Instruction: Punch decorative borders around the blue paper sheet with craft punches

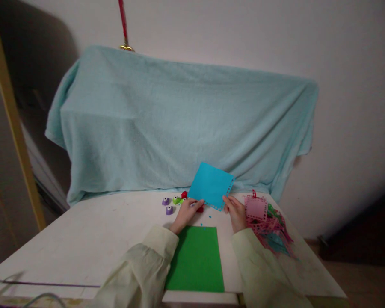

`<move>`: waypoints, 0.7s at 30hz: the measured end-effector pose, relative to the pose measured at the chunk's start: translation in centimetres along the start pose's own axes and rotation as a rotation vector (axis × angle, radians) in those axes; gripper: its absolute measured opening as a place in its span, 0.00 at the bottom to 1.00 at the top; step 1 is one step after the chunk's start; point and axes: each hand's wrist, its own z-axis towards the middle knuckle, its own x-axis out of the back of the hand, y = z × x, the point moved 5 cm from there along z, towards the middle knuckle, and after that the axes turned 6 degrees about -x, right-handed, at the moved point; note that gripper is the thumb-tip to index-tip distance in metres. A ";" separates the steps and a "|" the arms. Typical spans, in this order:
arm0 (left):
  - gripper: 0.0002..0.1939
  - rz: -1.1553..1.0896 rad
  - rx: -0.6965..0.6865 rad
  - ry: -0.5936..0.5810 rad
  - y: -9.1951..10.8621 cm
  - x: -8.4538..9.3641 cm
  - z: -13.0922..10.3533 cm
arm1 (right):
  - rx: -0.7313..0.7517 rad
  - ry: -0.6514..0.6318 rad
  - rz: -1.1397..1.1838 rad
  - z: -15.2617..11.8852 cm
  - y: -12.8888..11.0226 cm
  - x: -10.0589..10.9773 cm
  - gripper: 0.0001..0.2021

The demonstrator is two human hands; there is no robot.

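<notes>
A blue sheet of paper [210,184] with a row of punched holes along two edges is held up above the table. My left hand [188,214] pinches its lower left edge, and my right hand [235,210] pinches the lower right corner. Beneath my wrists a green sheet [197,259] lies flat on the table. Tiny blue paper bits [210,217] are scattered between the two sheets. Close to my left hand sit several small hole punches with eye-like dots, among them a purple punch [170,210] and a green punch [176,199]; others are partly hidden.
Right of my right hand lies a pink punched paper piece [256,208] on a tangle of coloured paper strips [276,239]. A light blue towel [179,124] hangs behind the white table [83,239]. Near the front left edge runs a thin dark stick [51,283].
</notes>
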 end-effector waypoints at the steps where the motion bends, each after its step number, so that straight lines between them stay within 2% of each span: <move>1: 0.25 -0.008 -0.006 -0.007 0.0 0.0 0.0 | 0.001 0.001 0.001 0.0 -0.1 0.0 0.13; 9: 0.27 -0.144 0.041 -0.076 0.7 -0.3 -0.4 | 0.009 0.049 -0.019 0.1 0.2 0.4 0.15; 12: 0.28 -0.208 0.063 -0.060 0.7 -0.4 -0.4 | -0.024 0.050 -0.032 0.1 0.2 0.4 0.18; 16: 0.29 -0.273 0.098 -0.032 0.4 -0.4 -0.5 | -0.085 -0.071 -0.055 -0.2 0.1 -0.5 0.18; 21: 0.29 -0.279 0.105 -0.108 -0.1 -1.0 -0.5 | -0.115 -0.232 -0.119 -0.8 0.5 -1.8 0.18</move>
